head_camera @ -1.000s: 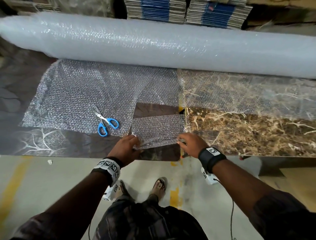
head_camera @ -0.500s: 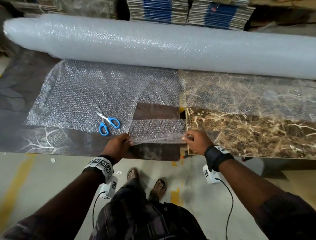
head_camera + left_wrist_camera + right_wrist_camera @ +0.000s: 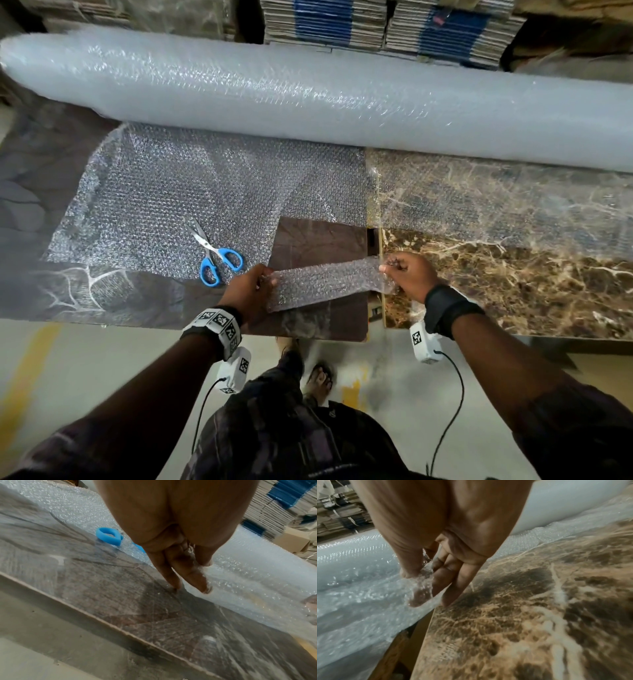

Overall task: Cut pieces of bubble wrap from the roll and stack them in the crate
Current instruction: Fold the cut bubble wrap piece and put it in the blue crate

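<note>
While both hands pinch its ends, one cut strip of clear bubble wrap [image 3: 325,281] hangs stretched over the tabletop's near edge.

The left hand [image 3: 245,291] has thumb and fingers [image 3: 197,580] clamped on the strip's left end; the right hand [image 3: 409,274] pinches the right end between thumb and fingers [image 3: 419,597]. One long white roll of bubble wrap [image 3: 342,102] lies along the far edge of the tabletop [image 3: 513,284], its unrolled sheet [image 3: 191,198] spread toward the near edge with a rectangular notch missing. One pair of blue-handled scissors [image 3: 215,255] lies on that sheet, just left of the left hand. Two stacks of flattened cardboard [image 3: 387,24] stand behind the roll.
</note>
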`<state>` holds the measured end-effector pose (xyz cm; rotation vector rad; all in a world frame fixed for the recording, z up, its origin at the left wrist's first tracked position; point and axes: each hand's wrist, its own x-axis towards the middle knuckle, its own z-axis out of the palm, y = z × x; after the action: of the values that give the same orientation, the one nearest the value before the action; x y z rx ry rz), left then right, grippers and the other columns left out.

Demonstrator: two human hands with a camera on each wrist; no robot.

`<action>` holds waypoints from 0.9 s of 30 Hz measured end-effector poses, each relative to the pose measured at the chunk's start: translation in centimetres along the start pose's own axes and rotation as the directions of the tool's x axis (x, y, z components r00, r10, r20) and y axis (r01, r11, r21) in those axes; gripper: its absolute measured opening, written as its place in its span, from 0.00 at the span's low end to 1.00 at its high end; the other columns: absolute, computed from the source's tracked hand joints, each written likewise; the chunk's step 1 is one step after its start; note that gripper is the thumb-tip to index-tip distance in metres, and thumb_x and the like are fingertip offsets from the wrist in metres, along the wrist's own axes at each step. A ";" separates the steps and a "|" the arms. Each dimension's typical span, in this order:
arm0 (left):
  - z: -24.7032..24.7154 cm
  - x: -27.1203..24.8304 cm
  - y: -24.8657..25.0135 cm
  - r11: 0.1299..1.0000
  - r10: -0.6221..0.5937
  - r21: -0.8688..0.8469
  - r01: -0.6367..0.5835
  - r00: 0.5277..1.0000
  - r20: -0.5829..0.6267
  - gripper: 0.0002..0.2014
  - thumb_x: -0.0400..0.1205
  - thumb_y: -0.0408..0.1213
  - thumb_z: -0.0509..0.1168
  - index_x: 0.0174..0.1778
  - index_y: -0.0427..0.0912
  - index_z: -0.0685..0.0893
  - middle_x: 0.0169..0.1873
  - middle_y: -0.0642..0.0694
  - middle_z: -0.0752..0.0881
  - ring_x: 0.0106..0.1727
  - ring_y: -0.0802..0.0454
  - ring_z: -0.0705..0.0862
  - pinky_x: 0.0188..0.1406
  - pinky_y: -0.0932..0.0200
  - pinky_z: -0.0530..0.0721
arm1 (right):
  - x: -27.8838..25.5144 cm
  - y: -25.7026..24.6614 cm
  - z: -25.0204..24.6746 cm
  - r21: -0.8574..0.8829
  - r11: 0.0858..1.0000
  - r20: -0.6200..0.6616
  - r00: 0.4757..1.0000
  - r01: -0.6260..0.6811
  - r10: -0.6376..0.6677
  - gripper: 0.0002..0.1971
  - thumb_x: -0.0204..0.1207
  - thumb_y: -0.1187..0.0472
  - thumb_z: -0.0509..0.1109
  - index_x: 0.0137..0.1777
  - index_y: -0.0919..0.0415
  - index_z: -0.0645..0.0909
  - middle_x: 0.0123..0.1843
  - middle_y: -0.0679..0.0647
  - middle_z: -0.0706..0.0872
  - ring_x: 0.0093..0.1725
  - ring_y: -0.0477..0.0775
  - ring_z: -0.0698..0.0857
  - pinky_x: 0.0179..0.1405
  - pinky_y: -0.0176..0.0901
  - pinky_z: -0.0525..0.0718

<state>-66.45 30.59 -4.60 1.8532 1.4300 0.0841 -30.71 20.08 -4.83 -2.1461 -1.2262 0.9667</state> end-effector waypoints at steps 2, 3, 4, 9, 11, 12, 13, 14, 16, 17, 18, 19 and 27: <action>0.2 0.2 0.0 0.999 -0.033 -0.017 0.033 0.999 0.008 0.01 0.84 0.41 0.65 0.49 0.51 0.79 0.36 0.48 0.86 0.39 0.47 0.84 0.35 0.60 0.78 | 0.5 -0.3 0.2 -0.022 0.999 0.021 1.000 0.023 -0.022 0.10 0.76 0.50 0.76 0.53 0.53 0.87 0.53 0.48 0.88 0.52 0.51 0.86 0.53 0.46 0.83; 0.2 0.2 0.0 0.999 -0.034 -0.005 0.034 0.999 0.006 0.01 0.84 0.40 0.65 0.50 0.50 0.80 0.35 0.50 0.85 0.37 0.50 0.82 0.33 0.61 0.76 | 0.8 -0.5 0.3 -0.031 0.999 0.031 0.999 0.030 -0.029 0.07 0.77 0.51 0.75 0.51 0.51 0.87 0.52 0.48 0.88 0.52 0.51 0.86 0.54 0.46 0.83; 0.3 0.2 -0.1 0.999 -0.037 0.000 0.037 0.999 0.006 0.01 0.84 0.38 0.65 0.49 0.48 0.80 0.34 0.52 0.84 0.34 0.53 0.81 0.31 0.63 0.76 | 1.1 -0.7 0.4 -0.033 0.999 0.041 0.999 0.030 -0.028 0.06 0.77 0.51 0.75 0.50 0.51 0.87 0.52 0.48 0.88 0.52 0.51 0.86 0.54 0.46 0.83; 0.3 0.3 -1.0 0.997 -0.018 -0.074 0.020 0.999 0.032 0.07 0.80 0.37 0.70 0.45 0.51 0.77 0.33 0.57 0.84 0.31 0.57 0.84 0.29 0.64 0.83 | 1.9 -0.9 0.5 -0.101 0.995 0.122 0.993 0.020 -0.008 0.10 0.76 0.53 0.76 0.51 0.58 0.84 0.50 0.59 0.90 0.48 0.60 0.87 0.51 0.51 0.85; 0.2 0.3 -0.7 0.999 -0.008 -0.034 0.008 1.000 -0.002 0.09 0.80 0.37 0.71 0.48 0.50 0.77 0.31 0.60 0.80 0.30 0.66 0.78 0.25 0.77 0.74 | 1.9 -0.9 0.4 -0.097 0.995 0.151 0.988 -0.002 0.017 0.11 0.75 0.54 0.77 0.50 0.58 0.82 0.45 0.63 0.89 0.42 0.60 0.85 0.42 0.46 0.82; 0.2 0.4 -0.5 1.000 -0.005 -0.026 0.005 1.000 -0.010 0.09 0.80 0.37 0.71 0.48 0.49 0.77 0.31 0.61 0.79 0.30 0.68 0.77 0.24 0.77 0.73 | 1.7 -0.8 0.3 -0.089 0.996 0.160 0.987 -0.008 0.022 0.12 0.75 0.54 0.78 0.51 0.59 0.82 0.43 0.63 0.89 0.40 0.59 0.84 0.39 0.44 0.80; 0.2 0.5 -0.3 1.000 0.001 -0.022 -0.001 1.000 -0.017 0.08 0.81 0.37 0.71 0.49 0.49 0.77 0.31 0.60 0.80 0.30 0.67 0.78 0.24 0.77 0.73 | 1.5 -0.9 0.2 -0.080 0.997 0.169 0.985 -0.015 0.028 0.13 0.75 0.54 0.78 0.53 0.61 0.82 0.42 0.64 0.88 0.39 0.59 0.84 0.39 0.45 0.80; 0.2 0.5 -0.2 1.000 0.000 -0.028 -0.001 1.000 -0.023 0.07 0.81 0.37 0.70 0.50 0.48 0.78 0.32 0.58 0.81 0.29 0.65 0.79 0.24 0.75 0.73 | 1.2 -0.8 0.2 -0.068 0.997 0.174 0.984 -0.028 0.040 0.15 0.75 0.55 0.78 0.56 0.63 0.82 0.43 0.64 0.88 0.40 0.60 0.84 0.41 0.46 0.82; 0.3 0.4 0.1 1.000 0.014 -0.022 -0.015 0.999 -0.040 0.07 0.82 0.38 0.68 0.54 0.45 0.79 0.36 0.52 0.82 0.33 0.55 0.79 0.33 0.64 0.74 | 0.7 -0.5 0.2 -0.048 0.998 0.182 0.982 -0.050 0.058 0.15 0.74 0.56 0.78 0.55 0.64 0.82 0.42 0.65 0.87 0.40 0.59 0.84 0.42 0.46 0.81; 0.3 0.4 0.1 1.000 0.025 -0.009 -0.025 0.998 -0.053 0.09 0.83 0.39 0.68 0.56 0.43 0.80 0.37 0.50 0.82 0.36 0.52 0.79 0.37 0.62 0.72 | 0.5 -0.3 0.2 -0.041 0.998 0.182 0.981 -0.055 0.062 0.16 0.74 0.55 0.79 0.53 0.65 0.83 0.42 0.67 0.87 0.40 0.61 0.85 0.41 0.46 0.80; 0.3 0.4 0.2 0.999 0.031 -0.007 -0.031 0.997 -0.067 0.10 0.83 0.39 0.68 0.57 0.41 0.80 0.38 0.50 0.81 0.38 0.51 0.80 0.39 0.61 0.71 | 0.3 0.0 0.3 -0.037 0.997 0.175 0.982 -0.063 0.068 0.16 0.72 0.53 0.79 0.50 0.64 0.83 0.42 0.67 0.87 0.42 0.64 0.86 0.42 0.48 0.82; 0.3 0.5 0.3 0.999 0.030 -0.008 -0.031 0.997 -0.073 0.09 0.83 0.40 0.67 0.57 0.41 0.80 0.38 0.49 0.82 0.39 0.49 0.82 0.40 0.60 0.72 | 0.1 0.2 0.3 -0.037 0.997 0.160 0.984 -0.071 0.076 0.18 0.71 0.49 0.79 0.49 0.64 0.83 0.43 0.67 0.88 0.44 0.66 0.87 0.44 0.51 0.84; 1.1 1.2 1.3 1.000 -0.017 -0.016 0.015 0.995 -0.103 0.09 0.83 0.42 0.67 0.55 0.42 0.79 0.45 0.47 0.86 0.43 0.47 0.83 0.42 0.57 0.77 | -1.3 1.1 0.1 -0.030 0.993 0.047 0.992 -0.117 0.118 0.11 0.75 0.53 0.77 0.47 0.55 0.79 0.38 0.53 0.85 0.40 0.57 0.84 0.41 0.49 0.82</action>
<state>-64.46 30.92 -5.01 1.8482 1.5103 0.1850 -30.69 18.40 -5.22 -2.2498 -1.1524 1.0634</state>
